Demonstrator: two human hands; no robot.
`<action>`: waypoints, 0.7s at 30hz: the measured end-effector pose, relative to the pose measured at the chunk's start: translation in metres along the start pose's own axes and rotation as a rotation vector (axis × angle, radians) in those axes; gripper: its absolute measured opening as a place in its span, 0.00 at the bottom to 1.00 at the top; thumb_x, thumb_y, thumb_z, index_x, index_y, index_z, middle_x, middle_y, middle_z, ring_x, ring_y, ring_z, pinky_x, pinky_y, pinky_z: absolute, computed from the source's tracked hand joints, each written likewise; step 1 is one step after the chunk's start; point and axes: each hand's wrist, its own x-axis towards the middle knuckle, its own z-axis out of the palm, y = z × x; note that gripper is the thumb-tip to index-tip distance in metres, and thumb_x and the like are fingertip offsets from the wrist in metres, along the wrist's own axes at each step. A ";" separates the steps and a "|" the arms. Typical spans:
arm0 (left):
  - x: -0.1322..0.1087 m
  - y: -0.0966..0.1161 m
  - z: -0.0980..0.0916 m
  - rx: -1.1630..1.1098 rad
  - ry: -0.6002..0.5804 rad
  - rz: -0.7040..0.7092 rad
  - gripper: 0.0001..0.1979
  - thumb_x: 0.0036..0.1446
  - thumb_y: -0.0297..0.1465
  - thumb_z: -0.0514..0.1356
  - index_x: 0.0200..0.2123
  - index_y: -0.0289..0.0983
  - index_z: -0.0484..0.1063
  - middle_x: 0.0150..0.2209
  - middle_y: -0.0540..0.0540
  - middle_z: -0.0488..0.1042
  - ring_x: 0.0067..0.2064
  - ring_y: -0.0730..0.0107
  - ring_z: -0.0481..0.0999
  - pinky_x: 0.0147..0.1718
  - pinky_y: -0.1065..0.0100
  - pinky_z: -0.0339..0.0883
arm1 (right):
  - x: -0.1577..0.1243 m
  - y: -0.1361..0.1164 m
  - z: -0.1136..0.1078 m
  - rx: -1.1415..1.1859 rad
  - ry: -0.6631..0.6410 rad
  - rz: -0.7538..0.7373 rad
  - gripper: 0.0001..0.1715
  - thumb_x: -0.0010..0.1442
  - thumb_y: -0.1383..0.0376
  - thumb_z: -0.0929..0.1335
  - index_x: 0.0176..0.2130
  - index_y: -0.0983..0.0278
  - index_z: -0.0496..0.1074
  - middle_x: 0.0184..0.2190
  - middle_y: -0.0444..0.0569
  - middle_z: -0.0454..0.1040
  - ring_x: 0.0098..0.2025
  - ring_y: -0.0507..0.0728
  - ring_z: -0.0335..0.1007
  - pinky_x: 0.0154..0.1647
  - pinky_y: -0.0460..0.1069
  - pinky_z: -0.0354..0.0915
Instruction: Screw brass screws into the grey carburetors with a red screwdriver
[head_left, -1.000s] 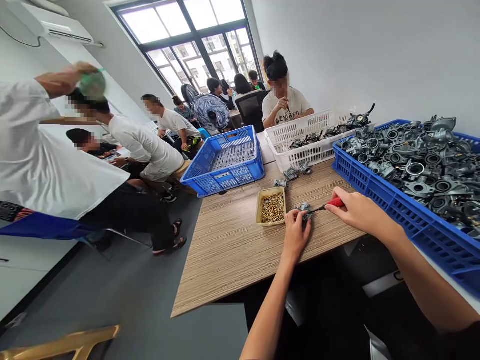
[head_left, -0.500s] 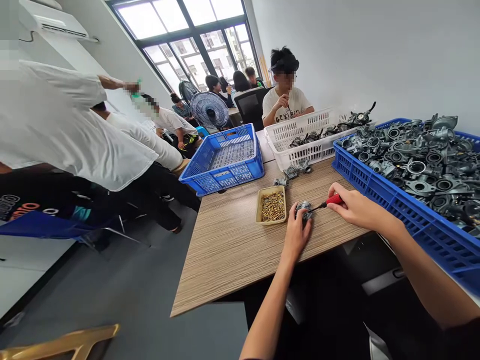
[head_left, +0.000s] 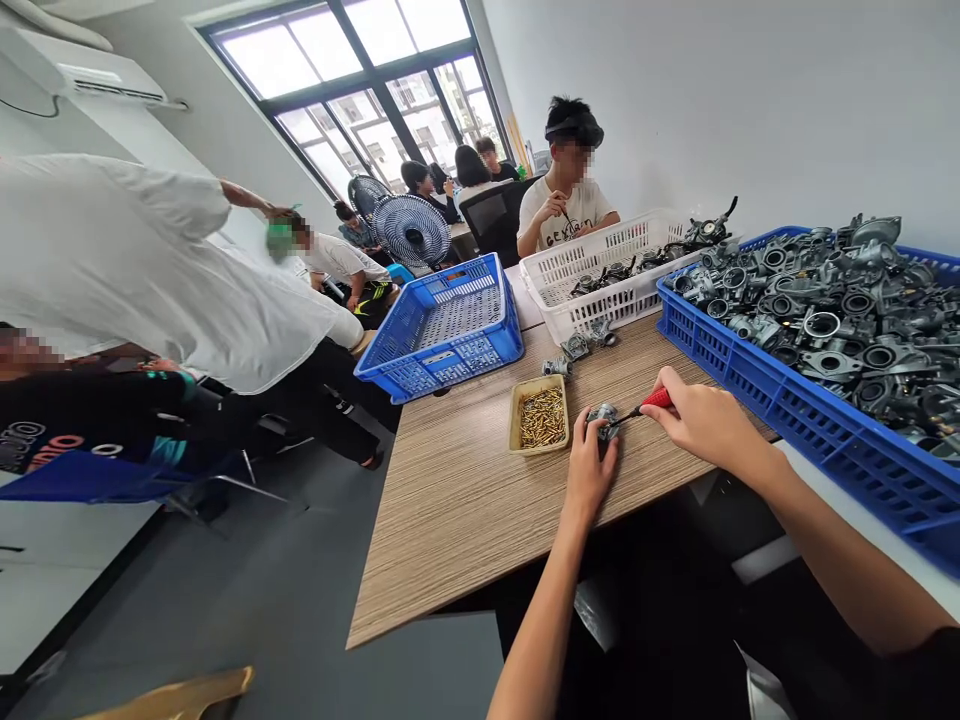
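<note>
My left hand (head_left: 590,468) is closed around a small grey metal carburetor (head_left: 602,417), holding it down on the wooden table (head_left: 435,520). In my right hand (head_left: 694,418) is a screwdriver with a red handle (head_left: 657,398). Its dark shaft points left and its tip meets the carburetor; the exact contact spot is too small to make out. Just left of my left hand stands a cream tub (head_left: 514,428) of small brass parts (head_left: 543,417). Several more carburetors (head_left: 576,346) lie on the table beyond the tub.
A blue crate (head_left: 757,388) heaped with carburetors stands at the right. Behind the table's middle is a white basket (head_left: 559,300) with carburetors, and a blue crate (head_left: 442,365) sits at the far left corner. A co-worker (head_left: 568,200) sits opposite; another person (head_left: 172,260) stands at left.
The view has shifted slightly. My hands keep the same hold on the carburetor and screwdriver. At left, the standing person's arm is lower, and a seated person shows more.
</note>
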 end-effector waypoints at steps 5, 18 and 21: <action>-0.001 0.003 -0.003 0.001 -0.008 -0.007 0.14 0.70 0.32 0.59 0.57 0.41 0.69 0.71 0.36 0.61 0.72 0.56 0.65 0.68 0.53 0.64 | 0.002 -0.002 0.002 -0.068 0.013 0.060 0.16 0.74 0.50 0.63 0.45 0.60 0.65 0.35 0.53 0.83 0.38 0.65 0.81 0.31 0.50 0.55; 0.000 0.002 -0.003 -0.023 0.012 -0.012 0.14 0.69 0.31 0.60 0.57 0.41 0.68 0.70 0.36 0.62 0.72 0.56 0.65 0.68 0.52 0.64 | -0.002 0.011 -0.002 0.259 -0.051 -0.164 0.08 0.71 0.61 0.64 0.50 0.57 0.62 0.40 0.48 0.82 0.41 0.61 0.80 0.35 0.49 0.60; 0.000 0.003 -0.003 -0.020 0.015 -0.018 0.15 0.69 0.31 0.60 0.57 0.41 0.68 0.69 0.36 0.63 0.71 0.56 0.66 0.68 0.52 0.64 | 0.000 0.009 -0.001 0.195 -0.029 -0.105 0.06 0.71 0.61 0.64 0.47 0.58 0.62 0.39 0.49 0.82 0.40 0.62 0.80 0.34 0.49 0.59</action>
